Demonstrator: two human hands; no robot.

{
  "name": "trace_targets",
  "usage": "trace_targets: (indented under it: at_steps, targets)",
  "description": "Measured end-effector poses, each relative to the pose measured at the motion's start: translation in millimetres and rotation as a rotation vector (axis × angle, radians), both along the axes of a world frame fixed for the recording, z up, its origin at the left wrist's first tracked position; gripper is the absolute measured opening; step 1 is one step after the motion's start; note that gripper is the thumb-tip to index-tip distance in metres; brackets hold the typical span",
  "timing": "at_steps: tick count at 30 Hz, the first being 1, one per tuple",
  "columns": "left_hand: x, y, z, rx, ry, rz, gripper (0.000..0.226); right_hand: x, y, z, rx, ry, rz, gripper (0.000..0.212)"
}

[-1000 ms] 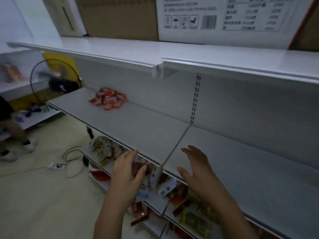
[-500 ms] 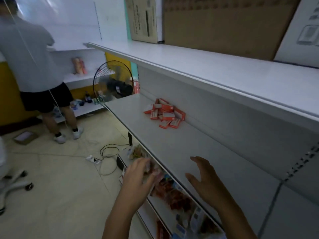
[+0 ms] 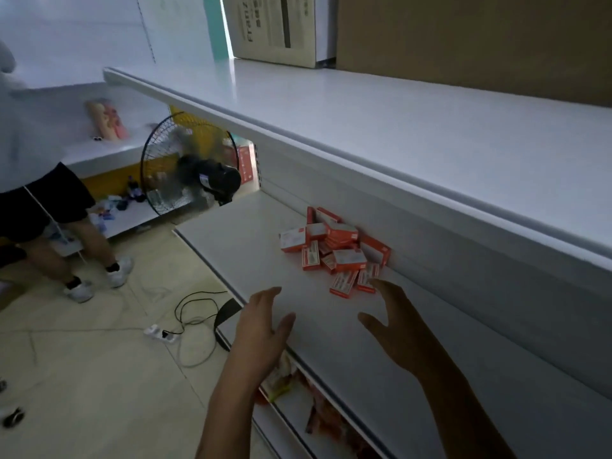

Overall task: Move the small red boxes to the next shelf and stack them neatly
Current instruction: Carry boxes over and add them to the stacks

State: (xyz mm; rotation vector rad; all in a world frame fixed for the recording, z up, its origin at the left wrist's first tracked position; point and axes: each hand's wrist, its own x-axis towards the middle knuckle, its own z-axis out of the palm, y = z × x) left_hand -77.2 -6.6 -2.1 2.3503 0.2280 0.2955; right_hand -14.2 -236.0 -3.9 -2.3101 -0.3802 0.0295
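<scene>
Just beyond the right grip (image 3: 394, 321), spread and empty, lies the red-box pile (image 3: 334, 250).

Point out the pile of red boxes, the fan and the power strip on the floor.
pile of red boxes (image 3: 334, 250), head view, on a box top mid-pile.
fan (image 3: 212, 178), head view, on its black motor housing.
power strip (image 3: 160, 333), head view, on its white body.

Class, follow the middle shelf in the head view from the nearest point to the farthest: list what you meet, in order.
Person's open right hand → loose pile of small red boxes against the white back panel → black round-caged electric fan beyond the white shelf's far end.
</scene>
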Motion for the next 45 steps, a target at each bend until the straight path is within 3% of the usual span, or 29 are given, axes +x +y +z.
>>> trace_targets:
  at_steps: [3, 7, 16, 21, 27, 32, 38, 45]
  targets:
    - [52, 22, -4, -0.021, 0.018, -0.032, 0.056, 26, 24, -2, 0.035, -0.072, -0.022, 0.065]
    - [121, 46, -2, 0.016, 0.012, -0.131, 0.059, 57, 49, -2, 0.011, -0.076, -0.089, 0.086]
    - [199, 78, -16, 0.034, -0.003, -0.399, 0.058, 95, 85, -13, -0.092, -0.134, -0.303, 0.082]
    - [219, 80, -23, 0.143, -0.007, -0.426, 0.053, 103, 95, -28, -0.2, -0.116, -0.395, 0.075]
    - [210, 82, -26, 0.16, -0.052, -0.466, 0.05, 100, 109, -26, -0.354, -0.091, -0.488, 0.072]
    - [201, 75, -23, 0.149, -0.009, -0.56, 0.055, 84, 108, -11, -0.183, -0.178, -0.538, 0.056]
    - [177, 53, -10, -0.121, -0.122, -0.766, 0.057, 39, 87, 2, -0.16, -0.11, -0.815, 0.053]
    - [155, 5, -4, -0.13, -0.169, -0.98, 0.049, -45, 56, 8, -0.025, -0.128, -1.039, 0.048]
